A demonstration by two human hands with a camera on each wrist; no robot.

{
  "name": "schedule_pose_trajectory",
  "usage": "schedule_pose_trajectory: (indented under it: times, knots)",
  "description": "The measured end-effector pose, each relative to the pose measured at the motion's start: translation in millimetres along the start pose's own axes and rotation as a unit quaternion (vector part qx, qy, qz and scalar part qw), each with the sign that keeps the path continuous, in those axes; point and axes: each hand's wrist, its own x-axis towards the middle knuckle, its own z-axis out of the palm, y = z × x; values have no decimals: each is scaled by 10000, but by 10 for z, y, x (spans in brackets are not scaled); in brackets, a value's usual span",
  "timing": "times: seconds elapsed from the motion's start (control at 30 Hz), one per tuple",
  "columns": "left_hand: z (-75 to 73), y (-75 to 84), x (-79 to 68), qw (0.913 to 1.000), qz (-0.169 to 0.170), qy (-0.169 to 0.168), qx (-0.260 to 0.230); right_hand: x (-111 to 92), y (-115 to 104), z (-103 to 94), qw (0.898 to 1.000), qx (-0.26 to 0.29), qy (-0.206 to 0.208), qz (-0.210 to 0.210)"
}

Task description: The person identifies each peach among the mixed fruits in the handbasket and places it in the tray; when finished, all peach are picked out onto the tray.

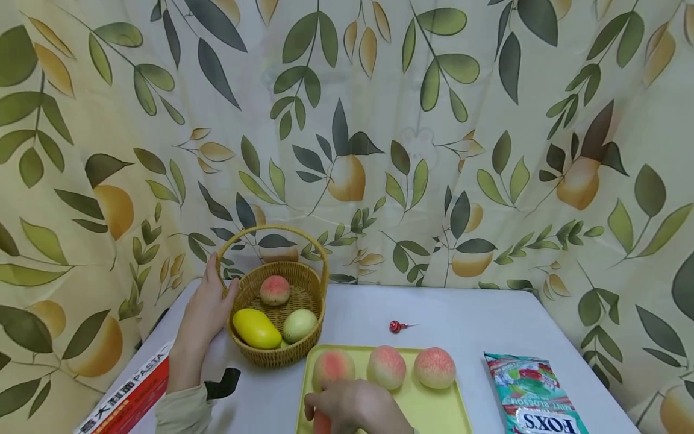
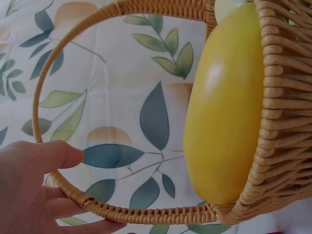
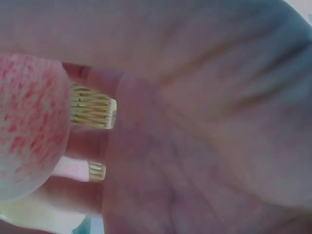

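Note:
My left hand (image 1: pixel 208 304) grips the handle of a wicker basket (image 1: pixel 276 358); in the left wrist view the thumb and fingers (image 2: pixel 63 156) lie on both sides of the handle. Inside the basket are a peach (image 1: pixel 275 290), a yellow mango-like fruit (image 1: pixel 256 329) and a pale green fruit (image 1: pixel 299 325). My right hand (image 1: pixel 360 407) is over a yellow tray (image 1: pixel 428 416), its fingers round a peach (image 3: pixel 29 126), mostly hidden beneath the hand in the head view. Behind it on the tray sit a peach (image 1: pixel 333 364), another peach (image 1: pixel 387 366) and a third peach (image 1: pixel 435 367).
A red-wrapped lollipop (image 1: pixel 397 327) lies behind the tray on the white table (image 1: pixel 461 319). To the right is a green FOX'S candy bag (image 1: pixel 534 392), to the left a red pasta box (image 1: pixel 132 392). A leaf-patterned curtain (image 1: pixel 374 181) hangs behind the table.

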Motion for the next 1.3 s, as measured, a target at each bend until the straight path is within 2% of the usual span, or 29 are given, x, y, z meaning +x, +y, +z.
schedule_pose_trajectory:
  times: [0.2, 0.33, 0.57, 0.87, 1.0, 1.13, 1.2, 1.3]
  knots:
    - [-23, 44, 1, 9999, -78, -67, -88, -28, 4, -27, 9992, -357, 72, 155]
    - [-34, 34, -3, 9998, -141, -79, -67, -23, -10, -56, 9987, -492, 128, 76]
    - [-36, 1, 7, 9999, -117, -69, -55, -65, -18, -86, 9989, -216, 315, 278]
    - [-14, 54, -5, 9995, -256, -141, -95, -154, 94, -196, 9978, -75, 561, -335]
    - [32, 60, -3, 9995, -219, -179, -147, -194, 184, -321, 9941, 228, 668, -827]
    - [33, 68, 1, 9995, -174, -228, -154, -18, 281, -508, 9871, 685, 772, -1226]
    - [-1, 71, 1, 9995, -173, -231, -147, 191, 311, -635, 9842, 776, 869, -1333]
    - [-44, 56, 2, 9995, -185, -190, -148, 585, 343, -864, 9817, 639, 1140, -1385]
